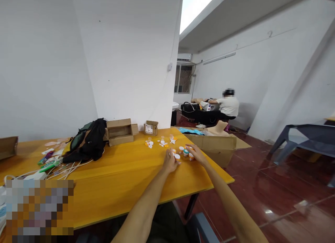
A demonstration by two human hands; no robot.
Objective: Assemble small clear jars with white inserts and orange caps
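Currently stretched in from the lower edge of the frame on two bare forearms [150, 201], over a yellow table [115, 190], around a tight group of small bottles [181, 150] just right of the frame's middle. Has the left hand [171, 161] at the group's left side, partly curled and close beside a white-capped bottle [177, 157]; cannot tell about any grip behind the fingers. Has the right hand [196, 154] at the group's right side, wide and loosely arched over the bottles nearest it; cannot tell about contact beneath the palm. Between both hands, visible on the tabletop: a teal-capped bottle [185, 152].

Scattered up and left of the bottles, in three loose clusters: small white and orange parts [149, 144]. Placed behind these, toward the table's back edge: a small labeled carton [151, 129]. Left of that, resting near the wall: a larger cardboard box [120, 133], then a black bag [92, 141], with white cables [69, 171] below it.

Past the table's right edge, lower down: a big cardboard box [214, 143]. Seated at the upper right of the frame, well apart: a person in a white shirt [229, 107]. At the far right: a blue-gray chair [306, 141].
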